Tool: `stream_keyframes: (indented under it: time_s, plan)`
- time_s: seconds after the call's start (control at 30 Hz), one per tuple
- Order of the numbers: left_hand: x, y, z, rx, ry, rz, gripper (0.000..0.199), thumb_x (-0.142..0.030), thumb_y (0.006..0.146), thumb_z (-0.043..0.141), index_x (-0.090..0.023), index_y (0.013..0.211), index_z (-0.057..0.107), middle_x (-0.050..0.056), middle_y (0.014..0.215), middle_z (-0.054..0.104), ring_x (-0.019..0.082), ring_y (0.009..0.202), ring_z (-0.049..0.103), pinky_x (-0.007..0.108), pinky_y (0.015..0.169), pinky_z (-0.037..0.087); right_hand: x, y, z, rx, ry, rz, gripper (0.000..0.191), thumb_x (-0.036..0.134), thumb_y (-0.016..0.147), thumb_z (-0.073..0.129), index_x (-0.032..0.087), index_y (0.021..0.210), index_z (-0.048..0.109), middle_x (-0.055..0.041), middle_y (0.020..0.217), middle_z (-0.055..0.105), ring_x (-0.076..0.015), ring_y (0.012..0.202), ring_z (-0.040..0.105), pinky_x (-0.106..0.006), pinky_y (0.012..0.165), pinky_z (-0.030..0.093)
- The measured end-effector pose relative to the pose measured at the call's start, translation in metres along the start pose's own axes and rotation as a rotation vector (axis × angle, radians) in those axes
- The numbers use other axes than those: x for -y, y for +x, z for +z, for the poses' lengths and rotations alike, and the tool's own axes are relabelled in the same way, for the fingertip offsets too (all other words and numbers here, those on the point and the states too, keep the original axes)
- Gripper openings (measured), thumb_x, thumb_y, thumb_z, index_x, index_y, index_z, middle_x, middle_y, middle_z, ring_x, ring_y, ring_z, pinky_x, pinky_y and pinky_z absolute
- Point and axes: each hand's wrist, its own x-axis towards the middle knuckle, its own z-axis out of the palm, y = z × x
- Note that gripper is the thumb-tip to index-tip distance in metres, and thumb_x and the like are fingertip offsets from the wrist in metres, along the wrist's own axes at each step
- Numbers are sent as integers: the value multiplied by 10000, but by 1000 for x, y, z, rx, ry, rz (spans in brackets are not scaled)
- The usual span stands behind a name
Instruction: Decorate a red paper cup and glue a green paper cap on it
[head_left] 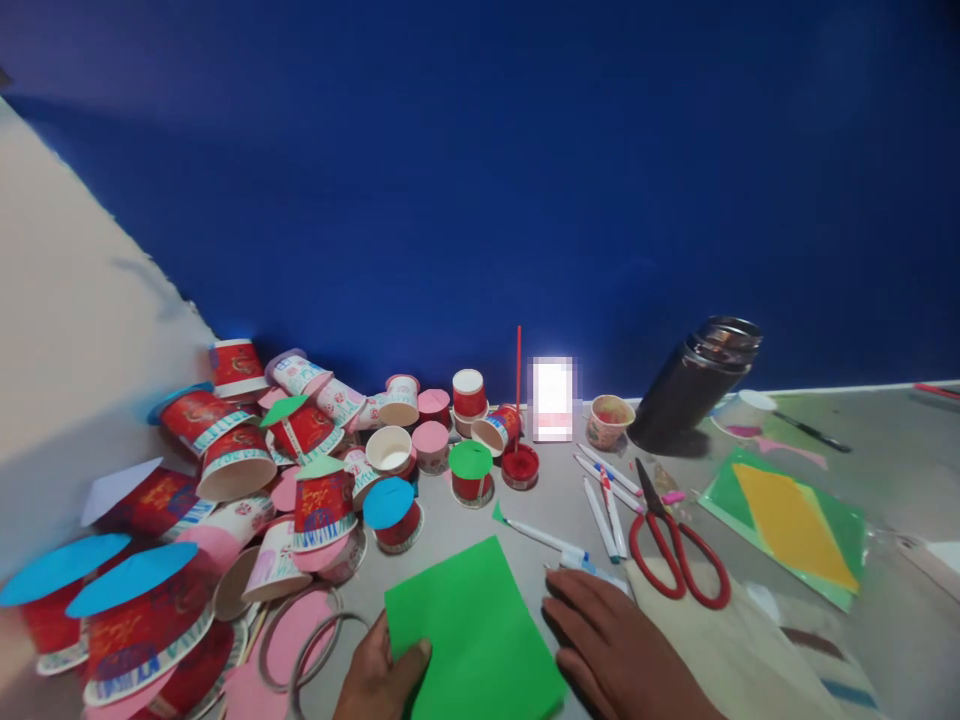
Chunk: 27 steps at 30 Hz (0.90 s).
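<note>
My left hand [390, 668] grips a square sheet of green paper [474, 635] at its lower left edge, the thumb lying on top. The sheet is held over the table, slightly tilted. Just right of the paper, my right hand [611, 645] rests palm down on the table with its fingers stretched out. Beyond its fingertips lies a white marker pen [541, 535] with a green scrap [499, 512] at its far end. Red-handled scissors [671, 555] lie to the right of this hand, blades pointing away from me.
Decorated paper cups [232, 465], many topped with coloured discs, crowd the left side. A red jar lid [519, 467], several marker pens [602, 515], a small cup [610, 421] and a dark flask [694, 385] stand or lie further back. Yellow paper [795, 525] lies on green at right.
</note>
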Motion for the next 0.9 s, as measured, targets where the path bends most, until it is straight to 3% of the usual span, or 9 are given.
stream_keyframes:
  time_s: [0.1, 0.27, 0.37, 0.47, 0.53, 0.63, 0.7, 0.8, 0.9]
  plan:
    - [0, 5, 6, 20, 21, 52, 572, -310, 707, 828, -137, 1229, 670, 130, 1004, 823, 346, 987, 781, 443, 892, 623, -16, -20, 10, -34, -157, 9, 225, 241, 994, 565, 204, 1148, 725, -132, 1335, 728, -284, 1198, 679, -397, 944, 583]
    - [-6, 11, 25, 55, 218, 186, 575, -351, 842, 723, -155, 1366, 593, 177, 1245, 758, 338, 1169, 730, 470, 994, 592, -41, -28, 18, -5, -262, 47, 321, 164, 1031, 436, 177, 1189, 716, -148, 1381, 697, -299, 1239, 653, -449, 962, 582]
    - [-9, 4, 24, -89, 612, 606, 571, -290, 937, 627, -190, 1480, 479, 194, 1448, 613, 303, 1371, 599, 502, 1134, 499, -47, -23, 10, 48, -212, 121, 295, 220, 1049, 456, 175, 1193, 710, -139, 1376, 694, -316, 1244, 644, -488, 1001, 571]
    - [-7, -6, 17, -191, 1035, 995, 445, -181, 960, 609, -237, 1398, 561, 170, 1518, 511, 308, 1505, 429, 541, 1224, 389, -40, -20, -6, 23, -109, 144, 282, 258, 1050, 486, 166, 1216, 694, -167, 1371, 677, -327, 1258, 628, -509, 1021, 560]
    - [-2, -11, 14, -48, 1231, 1070, 478, -186, 961, 635, -239, 1426, 541, 176, 1570, 461, 324, 1555, 343, 548, 1239, 366, -32, -21, -20, -9, -18, 137, 260, 272, 1038, 529, 169, 1218, 685, -171, 1333, 688, -328, 1250, 629, -519, 1024, 556]
    - [7, -11, 18, 297, 1404, 1027, 741, -343, 900, 769, -221, 1544, 424, 220, 1630, 416, 386, 1574, 305, 611, 1237, 340, -19, -26, -40, -22, 108, 131, 214, 237, 1020, 568, 193, 1194, 684, -140, 1219, 733, -288, 1156, 679, -479, 995, 572]
    - [11, -8, 22, 437, 1481, 972, 836, -415, 852, 822, -227, 1559, 417, 235, 1621, 443, 417, 1558, 338, 672, 1232, 301, -13, -31, -46, -12, 139, 146, 190, 217, 1022, 558, 205, 1157, 690, -115, 1141, 757, -257, 1071, 708, -436, 944, 593]
    - [10, -5, 23, 550, 1548, 906, 640, -386, 891, 791, -214, 1455, 543, 231, 1549, 545, 408, 1497, 456, 730, 1227, 244, -4, -33, -44, 28, 114, 142, 220, 223, 1033, 538, 183, 1192, 686, -125, 1194, 759, -261, 1120, 704, -426, 938, 601]
    - [3, -7, 15, 571, 1521, 900, 346, -338, 949, 726, -202, 1258, 653, 200, 1483, 621, 370, 1446, 534, 735, 1242, 209, 2, -29, -32, 88, 98, 81, 243, 231, 1040, 531, 163, 1210, 691, -138, 1278, 743, -296, 1272, 649, -458, 995, 592]
